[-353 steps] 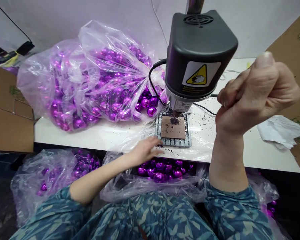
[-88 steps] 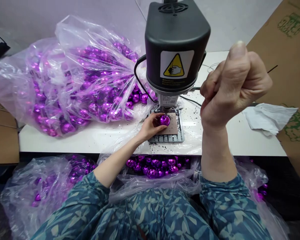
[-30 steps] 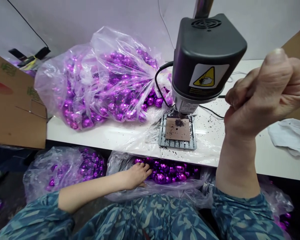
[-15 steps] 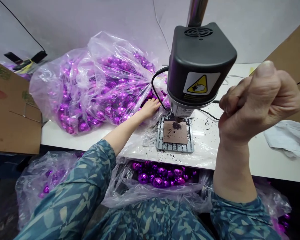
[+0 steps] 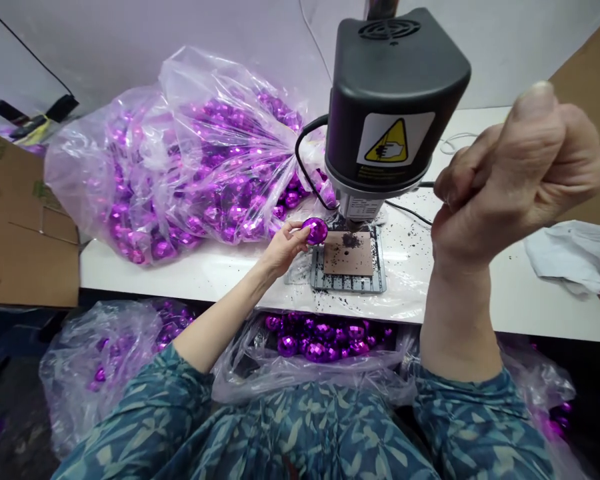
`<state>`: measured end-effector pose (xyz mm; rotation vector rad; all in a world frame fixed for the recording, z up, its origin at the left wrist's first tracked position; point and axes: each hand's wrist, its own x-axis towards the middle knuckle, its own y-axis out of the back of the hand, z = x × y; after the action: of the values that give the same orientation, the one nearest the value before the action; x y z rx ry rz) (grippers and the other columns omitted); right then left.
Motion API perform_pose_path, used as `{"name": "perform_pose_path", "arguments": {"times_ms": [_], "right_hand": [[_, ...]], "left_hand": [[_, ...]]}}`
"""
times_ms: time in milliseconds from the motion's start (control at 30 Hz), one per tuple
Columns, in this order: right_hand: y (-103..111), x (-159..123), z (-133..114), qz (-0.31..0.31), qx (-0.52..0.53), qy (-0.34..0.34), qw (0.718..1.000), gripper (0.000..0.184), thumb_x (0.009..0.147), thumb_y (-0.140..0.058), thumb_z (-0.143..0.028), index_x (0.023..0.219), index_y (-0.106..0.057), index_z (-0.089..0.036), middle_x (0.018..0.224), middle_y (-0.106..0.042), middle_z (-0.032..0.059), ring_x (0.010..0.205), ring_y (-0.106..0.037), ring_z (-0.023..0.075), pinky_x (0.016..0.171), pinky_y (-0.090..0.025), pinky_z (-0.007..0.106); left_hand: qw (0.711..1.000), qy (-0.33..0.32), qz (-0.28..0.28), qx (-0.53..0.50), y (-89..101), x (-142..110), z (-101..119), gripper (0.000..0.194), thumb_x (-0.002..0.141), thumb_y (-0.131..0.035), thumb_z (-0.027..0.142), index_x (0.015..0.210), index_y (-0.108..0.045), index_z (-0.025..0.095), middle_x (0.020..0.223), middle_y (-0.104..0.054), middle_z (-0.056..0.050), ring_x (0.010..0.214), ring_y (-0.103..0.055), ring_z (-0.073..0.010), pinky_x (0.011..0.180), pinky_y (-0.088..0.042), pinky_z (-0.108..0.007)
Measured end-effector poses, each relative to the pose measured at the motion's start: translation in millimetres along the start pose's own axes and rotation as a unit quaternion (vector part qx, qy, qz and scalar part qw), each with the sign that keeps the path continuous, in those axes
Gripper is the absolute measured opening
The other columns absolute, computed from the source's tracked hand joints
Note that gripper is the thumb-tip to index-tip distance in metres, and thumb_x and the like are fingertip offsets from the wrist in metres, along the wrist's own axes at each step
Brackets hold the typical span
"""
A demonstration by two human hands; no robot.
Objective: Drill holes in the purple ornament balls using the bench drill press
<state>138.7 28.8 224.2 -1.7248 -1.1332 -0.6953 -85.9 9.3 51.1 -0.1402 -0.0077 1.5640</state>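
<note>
My left hand (image 5: pixel 283 248) holds a faceted purple ornament ball (image 5: pixel 316 231) between fingers and thumb, just left of a brown pad (image 5: pixel 349 257) on a slotted grey metal plate (image 5: pixel 347 281). Above that pad hangs the black head of a bench drill (image 5: pixel 395 100), with a yellow warning label. Dark shavings lie heaped on the pad and scattered around it. My right hand (image 5: pixel 510 177) is raised in a closed fist to the right of the drill, touching nothing else that I can see.
A large clear bag of purple balls (image 5: pixel 180 167) lies on the white table (image 5: pixel 230 277) left of the drill. Further bags of balls (image 5: pixel 305 347) sit below the table edge. A white cloth (image 5: pixel 565 250) lies at right, with cardboard sheets (image 5: pixel 25 227) on both sides.
My left hand has come back from the bag on the table with a purple ball in it, now beside the pad. My right fist has stayed raised.
</note>
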Motion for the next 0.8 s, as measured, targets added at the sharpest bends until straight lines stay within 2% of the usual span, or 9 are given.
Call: {"name": "perform_pose_path", "arguments": {"times_ms": [67,200,300,400,467,667,800], "right_hand": [[-0.1,-0.9,-2.7,-0.003,-0.019,-0.011,1.000,0.050,0.092,-0.058,-0.033,0.052,-0.033,-0.017,0.042,-0.032,-0.0076,0.038,-0.037,-0.0007,0.044,-0.022,0.022],[0.4,-1.6,-3.9,-0.007,-0.024,-0.009,1.000,0.047,0.091,-0.058,-0.033,0.054,-0.033,-0.017,0.042,-0.033,-0.0077,0.039,-0.036,-0.0010,0.045,-0.023,0.021],[-0.1,-1.2,-2.5,-0.005,-0.033,-0.002,0.999,0.051,0.090,-0.060,-0.041,0.056,-0.030,-0.018,0.042,-0.031,-0.0076,0.037,-0.033,0.0009,0.042,-0.022,0.023],[-1.8,-1.5,-3.7,0.000,-0.078,-0.004,0.997,0.057,0.085,-0.058,-0.056,0.057,-0.026,-0.020,0.042,-0.028,-0.0073,0.036,-0.029,0.0021,0.040,-0.023,0.026],[-3.0,-2.2,-6.2,0.004,-0.091,-0.010,0.996,0.056,0.084,-0.058,-0.058,0.057,-0.026,-0.021,0.043,-0.028,-0.0069,0.037,-0.029,0.0026,0.041,-0.023,0.027],[-1.9,-4.4,-7.9,0.000,-0.087,-0.016,0.996,0.050,0.091,-0.056,-0.044,0.058,-0.026,-0.020,0.043,-0.027,-0.0073,0.038,-0.031,0.0008,0.043,-0.023,0.023],[0.3,-4.9,-5.0,-0.007,-0.070,-0.008,0.997,0.047,0.094,-0.052,-0.038,0.058,-0.029,-0.019,0.044,-0.029,-0.0076,0.039,-0.033,0.0000,0.044,-0.023,0.021]], "left_hand": [[1.000,-0.006,0.000,0.009,-11.9,0.9,-11.3,0.059,0.078,-0.082,0.060,0.113,-0.059,0.019,0.101,-0.077,-0.009,0.084,-0.074,-0.0184,0.065,-0.059,-0.029],[0.996,-0.072,-0.033,0.034,-30.4,3.5,-24.4,0.062,0.082,-0.079,0.058,0.127,-0.059,0.020,0.118,-0.076,-0.012,0.108,-0.073,-0.0234,0.090,-0.061,-0.037],[0.990,-0.108,-0.054,0.069,-37.9,3.6,-27.4,0.058,0.086,-0.075,0.055,0.130,-0.059,0.019,0.125,-0.074,-0.014,0.117,-0.071,-0.0243,0.101,-0.058,-0.041],[0.988,-0.115,-0.059,0.089,-43.8,2.9,-27.5,0.055,0.089,-0.074,0.052,0.130,-0.059,0.019,0.126,-0.073,-0.014,0.116,-0.071,-0.0239,0.102,-0.057,-0.042],[0.986,-0.116,-0.060,0.100,-48.0,3.1,-28.2,0.053,0.088,-0.075,0.051,0.128,-0.059,0.019,0.125,-0.073,-0.014,0.115,-0.071,-0.0237,0.101,-0.057,-0.041],[0.983,-0.130,-0.042,0.123,-57.6,4.2,-36.9,0.052,0.083,-0.082,0.044,0.125,-0.061,0.019,0.124,-0.070,-0.012,0.110,-0.070,-0.0223,0.098,-0.058,-0.039],[0.962,-0.159,-0.018,0.220,-61.6,-3.5,-33.2,0.054,0.076,-0.089,0.035,0.123,-0.066,0.021,0.117,-0.071,-0.010,0.107,-0.068,-0.0241,0.096,-0.057,-0.042]]}}
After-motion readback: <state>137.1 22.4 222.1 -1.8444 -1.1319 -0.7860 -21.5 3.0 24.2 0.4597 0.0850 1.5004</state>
